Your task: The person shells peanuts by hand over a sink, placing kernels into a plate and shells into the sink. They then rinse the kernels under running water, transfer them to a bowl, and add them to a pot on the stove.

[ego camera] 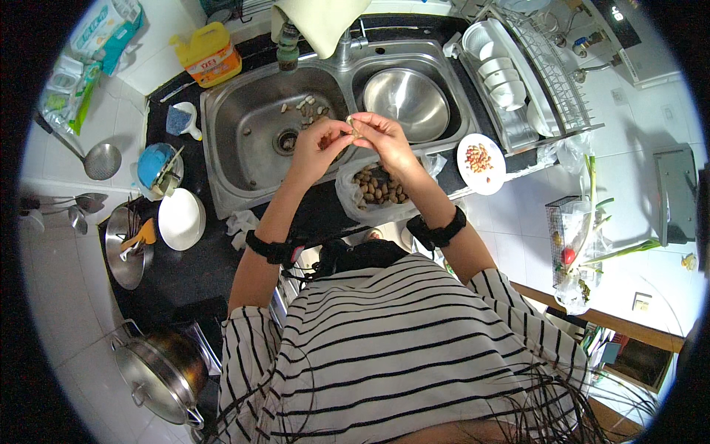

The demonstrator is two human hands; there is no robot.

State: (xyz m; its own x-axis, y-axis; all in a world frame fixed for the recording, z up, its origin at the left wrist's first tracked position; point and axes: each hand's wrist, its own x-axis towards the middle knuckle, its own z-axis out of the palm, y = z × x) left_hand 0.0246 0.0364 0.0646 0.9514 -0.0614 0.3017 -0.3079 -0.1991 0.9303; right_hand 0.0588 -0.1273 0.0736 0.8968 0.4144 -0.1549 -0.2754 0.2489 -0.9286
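Note:
My left hand [321, 145] and my right hand [385, 139] meet over the sink's divider, their fingertips pinching a small pale peanut shell [351, 121] between them. Just below my hands, unshelled peanuts [383, 191] fill a clear plastic bag [346, 194] at the counter's front edge. Empty-looking shell pieces [310, 108] lie in the left basin [249, 111] of the steel sink, near its drain. To the right, a white plate [481, 184] holds shelled reddish peanuts [478, 157]. What my curled left fingers may hide in the palm cannot be seen.
A steel bowl [407, 102] rests in the right basin. The faucet [345, 50] stands behind, partly under a cloth [319, 19]. A dish rack [532, 83] with white bowls is at right. Left are a yellow jug [211, 55], a white bowl [182, 219] and a steel pot [161, 377].

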